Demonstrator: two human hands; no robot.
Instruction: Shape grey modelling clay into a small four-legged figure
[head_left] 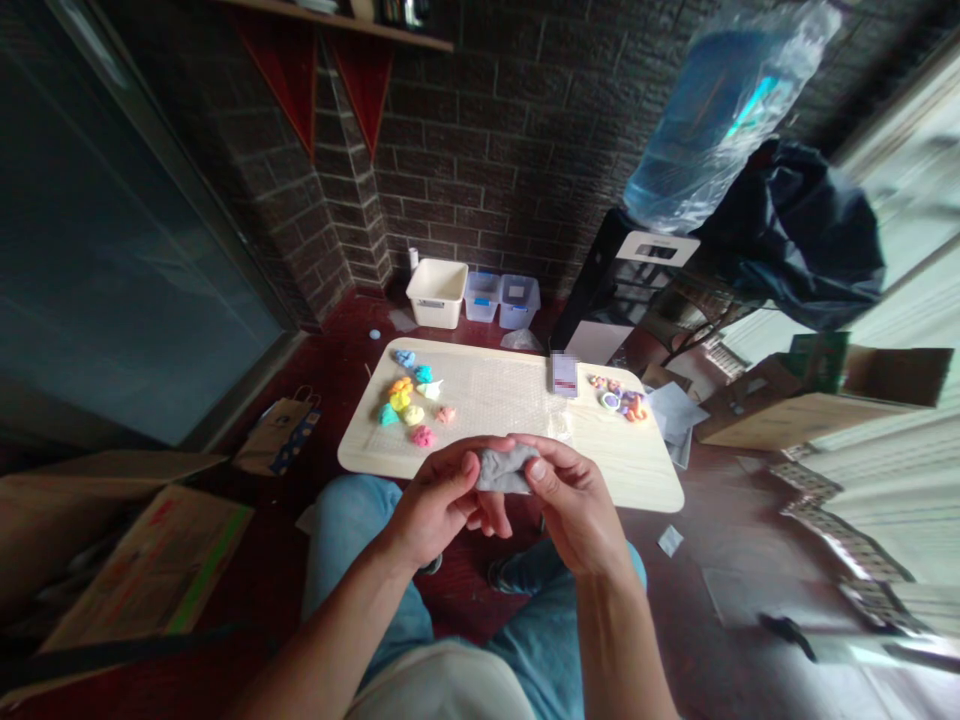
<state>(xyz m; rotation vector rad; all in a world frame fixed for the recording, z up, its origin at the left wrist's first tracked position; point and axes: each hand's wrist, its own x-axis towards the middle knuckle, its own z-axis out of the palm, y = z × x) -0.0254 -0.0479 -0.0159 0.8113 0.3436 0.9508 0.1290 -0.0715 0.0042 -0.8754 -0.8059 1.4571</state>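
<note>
A lump of grey modelling clay [505,469] is stretched between my two hands, above the near edge of the table. My left hand [448,492] grips its left end, thumb on top and fingers beneath. At the other end my right hand [571,497] pinches it the same way. Beyond, on the left of the light wooden table [628,470], lie several lumps of coloured clay, among them a pink lump [422,436], a yellow lump [412,414] and a green lump [388,414]. Small shaped clay pieces [634,405] sit at the table's right end.
A phone [565,374] lies at the table's far edge. Behind stand a white bin [438,293], clear plastic boxes [517,302] and a water dispenser [611,290]. Cardboard boxes flank me at left [150,560] and right [810,400]. A paper bag [274,437] is on the floor.
</note>
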